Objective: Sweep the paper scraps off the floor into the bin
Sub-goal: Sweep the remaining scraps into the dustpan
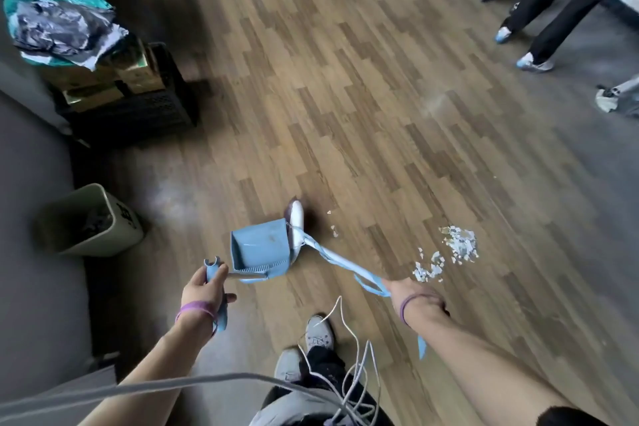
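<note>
My left hand [202,290] is curled round the pan [259,249] handle. My right hand [413,294] grips the broom [340,261] handle, and the broom head rests beside the pan. The scraps [458,245] lie on the floor right of the pan, apart from it. The pan looks nearly empty. The bin [86,218] stands to the left. As I judge it, sweeping up and tipping both remain.

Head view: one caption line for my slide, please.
Left hand holds the dustpan, right hand the broom; paper scraps lie right of them, bin left.
</note>
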### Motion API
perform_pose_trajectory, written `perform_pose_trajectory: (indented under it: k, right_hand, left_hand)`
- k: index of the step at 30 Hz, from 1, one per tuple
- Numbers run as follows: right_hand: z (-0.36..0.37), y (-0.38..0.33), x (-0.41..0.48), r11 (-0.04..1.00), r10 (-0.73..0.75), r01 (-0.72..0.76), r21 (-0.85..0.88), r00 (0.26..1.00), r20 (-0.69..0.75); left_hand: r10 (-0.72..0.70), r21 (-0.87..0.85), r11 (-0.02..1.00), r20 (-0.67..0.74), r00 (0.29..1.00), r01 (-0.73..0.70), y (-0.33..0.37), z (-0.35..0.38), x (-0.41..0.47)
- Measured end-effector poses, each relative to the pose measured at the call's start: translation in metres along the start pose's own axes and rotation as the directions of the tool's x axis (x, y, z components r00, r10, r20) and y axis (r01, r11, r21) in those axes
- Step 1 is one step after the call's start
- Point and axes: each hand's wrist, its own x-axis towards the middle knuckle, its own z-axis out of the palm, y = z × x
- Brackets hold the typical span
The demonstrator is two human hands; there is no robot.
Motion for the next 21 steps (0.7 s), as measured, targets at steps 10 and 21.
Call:
perform_pose_trajectory:
  k: [10, 21]
  right_hand:
    - [0.011, -0.103, 0.003, 0.971, -0.199, 0.203, -0.127, 0.979, 0.044]
    - [0.011, -0.076, 0.047, 0.927, -0.246, 0.255, -0.276, 0.967, 0.067]
  left_hand:
    - [-0.194, -0.028, 0.981, -0.186, 0.963, 0.192, -0.065, -0.106, 0.009]
    - [-0.238, -0.089, 0.97, -0.192, 0.952, 0.225, -0.064, -0.046, 0.006]
